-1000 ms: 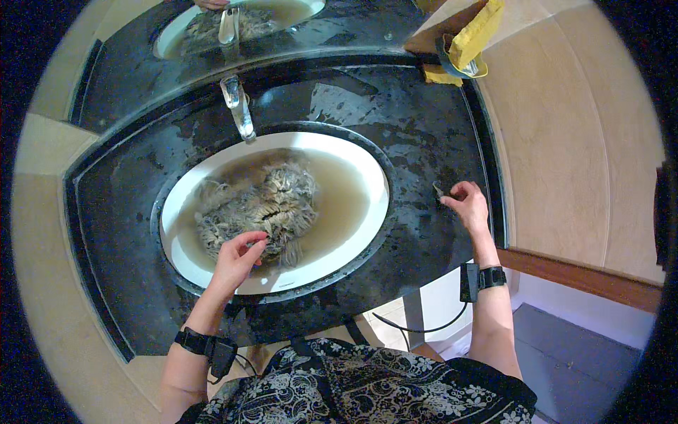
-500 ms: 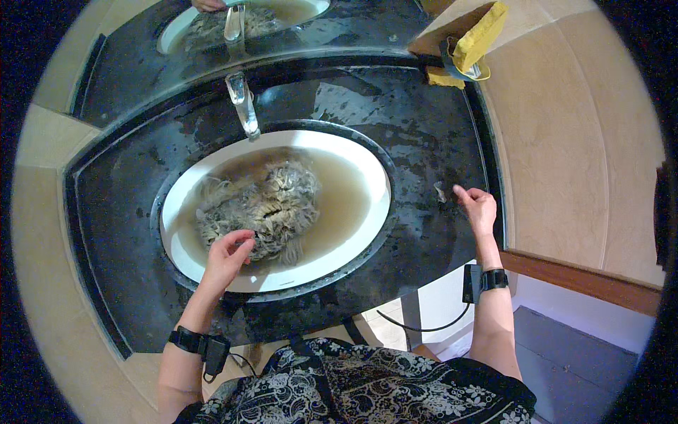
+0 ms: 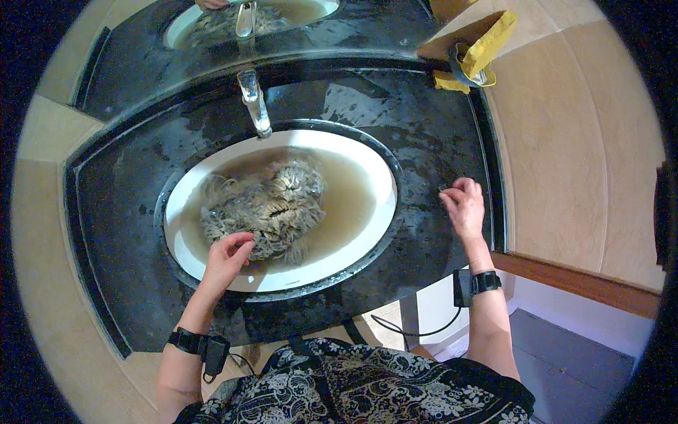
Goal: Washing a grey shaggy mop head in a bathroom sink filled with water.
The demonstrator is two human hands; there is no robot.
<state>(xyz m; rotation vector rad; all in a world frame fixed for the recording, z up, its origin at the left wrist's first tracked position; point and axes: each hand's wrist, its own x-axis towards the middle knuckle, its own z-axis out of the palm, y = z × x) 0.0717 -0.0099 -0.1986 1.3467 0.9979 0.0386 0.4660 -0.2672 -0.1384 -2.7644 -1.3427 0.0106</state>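
Observation:
A shaggy grey-beige mop head (image 3: 279,205), or a similar clump of long wet strands, lies half sunk in brownish water in the white oval basin (image 3: 387,191). My left hand (image 3: 229,258) is over the basin's near side, at the clump's near edge. Its fingers are curled toward the thumb, and whatever may be between them is hidden. Right of the basin, my right hand (image 3: 464,208) is low over the dark countertop, thumb and fingers pinched together. A small pale scrap (image 3: 443,189) shows faintly at its fingertips, mostly covered by them.
A chrome faucet (image 3: 254,102) rises behind the basin, its spout over the far rim. Wet patches mark the black stone countertop (image 3: 417,244). Yellow sponges or cloths (image 3: 489,46) stand with a dark holder at the back right corner. Behind the faucet, a mirror reflects the basin.
My right hand has moved left a little and its fingers have closed over the pale scrap on the counter. My left hand has stayed almost still; the view has shifted slightly.

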